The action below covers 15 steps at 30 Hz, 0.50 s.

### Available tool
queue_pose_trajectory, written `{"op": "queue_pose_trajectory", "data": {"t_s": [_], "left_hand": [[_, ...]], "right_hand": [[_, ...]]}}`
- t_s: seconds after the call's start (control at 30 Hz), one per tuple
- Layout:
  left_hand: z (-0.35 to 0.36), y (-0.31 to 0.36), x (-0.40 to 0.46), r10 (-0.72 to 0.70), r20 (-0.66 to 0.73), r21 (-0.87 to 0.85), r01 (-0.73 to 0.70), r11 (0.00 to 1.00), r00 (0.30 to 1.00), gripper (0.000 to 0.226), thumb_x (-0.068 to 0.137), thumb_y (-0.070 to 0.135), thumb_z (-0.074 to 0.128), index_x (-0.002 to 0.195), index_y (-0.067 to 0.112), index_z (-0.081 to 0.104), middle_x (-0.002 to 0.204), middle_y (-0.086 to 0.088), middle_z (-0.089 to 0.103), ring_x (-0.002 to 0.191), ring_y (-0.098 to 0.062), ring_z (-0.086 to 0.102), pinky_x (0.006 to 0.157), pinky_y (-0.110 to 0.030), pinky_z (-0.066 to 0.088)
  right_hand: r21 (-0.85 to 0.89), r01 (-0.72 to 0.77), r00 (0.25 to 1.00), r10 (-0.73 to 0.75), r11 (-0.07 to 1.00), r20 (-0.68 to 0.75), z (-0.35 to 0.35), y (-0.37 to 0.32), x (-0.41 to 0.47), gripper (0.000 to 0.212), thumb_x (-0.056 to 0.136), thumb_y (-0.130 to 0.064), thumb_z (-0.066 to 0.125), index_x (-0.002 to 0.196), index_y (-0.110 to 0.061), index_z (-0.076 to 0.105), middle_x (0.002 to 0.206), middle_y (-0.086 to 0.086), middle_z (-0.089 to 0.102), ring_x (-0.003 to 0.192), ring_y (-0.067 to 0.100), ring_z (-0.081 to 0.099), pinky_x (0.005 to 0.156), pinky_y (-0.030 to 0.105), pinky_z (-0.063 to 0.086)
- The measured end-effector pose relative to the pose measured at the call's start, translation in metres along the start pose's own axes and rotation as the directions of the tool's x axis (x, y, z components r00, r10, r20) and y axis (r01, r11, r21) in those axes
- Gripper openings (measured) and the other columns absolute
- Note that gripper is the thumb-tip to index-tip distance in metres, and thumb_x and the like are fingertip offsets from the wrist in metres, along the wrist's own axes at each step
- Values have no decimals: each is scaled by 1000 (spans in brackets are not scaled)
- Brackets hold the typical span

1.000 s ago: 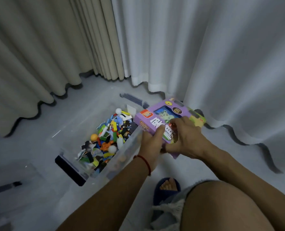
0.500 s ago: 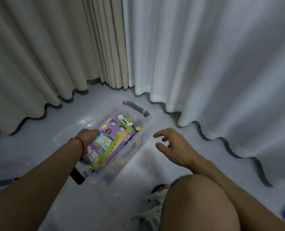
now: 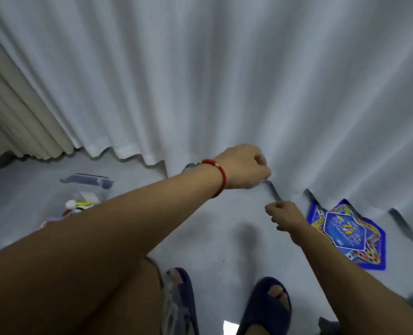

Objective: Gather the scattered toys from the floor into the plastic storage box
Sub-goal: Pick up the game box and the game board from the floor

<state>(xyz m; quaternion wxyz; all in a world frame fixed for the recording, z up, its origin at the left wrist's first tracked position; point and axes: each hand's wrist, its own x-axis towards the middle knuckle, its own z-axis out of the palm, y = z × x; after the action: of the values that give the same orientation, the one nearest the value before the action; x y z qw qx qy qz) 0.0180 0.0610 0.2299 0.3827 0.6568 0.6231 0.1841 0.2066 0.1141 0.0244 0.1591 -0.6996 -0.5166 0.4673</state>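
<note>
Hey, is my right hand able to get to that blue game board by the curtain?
Probably yes. The right hand hangs just left of the blue game board, with only bare floor between them. The curtain hem covers just its far edge.

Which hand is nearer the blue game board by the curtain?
Right. The right hand sits just left of the blue game board; the left hand is farther left and higher, at the curtain hem.
</note>
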Motion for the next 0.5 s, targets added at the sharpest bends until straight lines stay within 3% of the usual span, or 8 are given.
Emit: {"op": "queue_pose_trajectory", "data": {"t_s": [0.07,0.13,0.23,0.3,0.37,0.5], "left_hand": [[26,13,15,33,23,32,-34,999,999,33,91,30,56,123,28,59,112,8,55,96,-15,62,73,-21,49],[52,12,30,38,71,7,-39,999,997,38,90,33,58,129,34,55,117,8,54,99,-13,61,67,-12,44],[80,-8,47,-111,216,-148,145,978,970,39,86,35,64,125,39,58,124,8,57,106,-11,57,81,-21,49],[87,-25,57,-238,294,-192,301,934,926,40,86,37,65,124,39,57,122,8,56,111,-13,53,92,-37,52],[87,-40,69,-302,294,-196,366,910,907,38,86,36,65,123,36,59,118,3,60,111,-16,54,95,-44,51],[82,-65,84,-369,256,-240,429,871,893,32,82,33,69,114,28,64,113,-4,66,109,-23,59,94,-49,52]], "right_hand": [[240,-197,972,222,950,-78,-24,48,22,21,84,-20,61,96,-3,64,90,14,59,80,27,55,68,35,49],[384,-348,892,428,855,-145,-41,108,42,33,80,-23,63,107,-5,57,103,15,56,88,31,54,77,41,51],[525,-467,743,637,712,-203,-54,192,59,67,73,-31,67,131,-5,45,124,16,53,110,34,54,92,41,49],[623,-479,656,724,618,-214,-62,210,55,82,75,-36,72,141,-7,34,137,16,46,125,34,48,102,46,46],[725,-441,591,779,528,-208,-69,220,59,83,78,-37,76,142,-9,31,132,15,46,123,32,48,101,48,47],[851,-305,594,784,428,-181,-83,225,84,79,76,-34,81,140,-17,37,127,5,51,110,24,54,94,43,52]]}}
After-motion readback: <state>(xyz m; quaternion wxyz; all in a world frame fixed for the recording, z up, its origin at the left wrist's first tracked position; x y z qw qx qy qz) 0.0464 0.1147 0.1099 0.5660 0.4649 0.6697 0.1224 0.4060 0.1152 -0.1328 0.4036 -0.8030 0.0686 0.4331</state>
